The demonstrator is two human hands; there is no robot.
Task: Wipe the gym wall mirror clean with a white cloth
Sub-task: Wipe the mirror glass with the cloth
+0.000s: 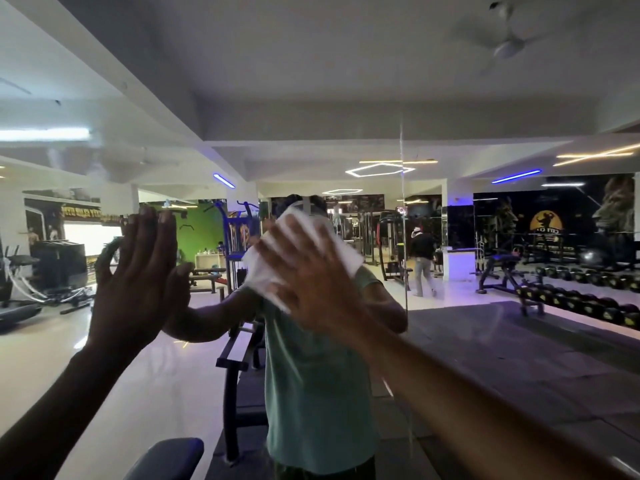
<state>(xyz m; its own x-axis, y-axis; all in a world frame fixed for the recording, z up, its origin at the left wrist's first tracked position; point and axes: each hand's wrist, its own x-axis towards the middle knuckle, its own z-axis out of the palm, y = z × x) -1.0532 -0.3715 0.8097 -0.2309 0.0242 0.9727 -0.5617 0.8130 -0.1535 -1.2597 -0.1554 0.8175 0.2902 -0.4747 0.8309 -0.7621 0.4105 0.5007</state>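
The white cloth (294, 258) lies flat against the mirror (485, 341) near the centre of the view, its long axis running from about 7 o'clock up to 1 o'clock. The right hand (311, 271) presses it to the glass with fingers straight and spread, pointing toward 11 o'clock; the hand is motion-blurred, so the cloth's lower edge is hard to trace. At 9 o'clock from the cloth, the left hand (138, 271) rests flat on the mirror, fingers straight, close together and pointing to 12 o'clock, apart from the cloth. The cloth and hand hide the head of the person's reflection. A vertical seam (403, 220) in the glass runs at 3 o'clock from the cloth, with bare mirror beyond it and above. A padded bench (166, 459), cut off by the frame, sits at 7 o'clock.
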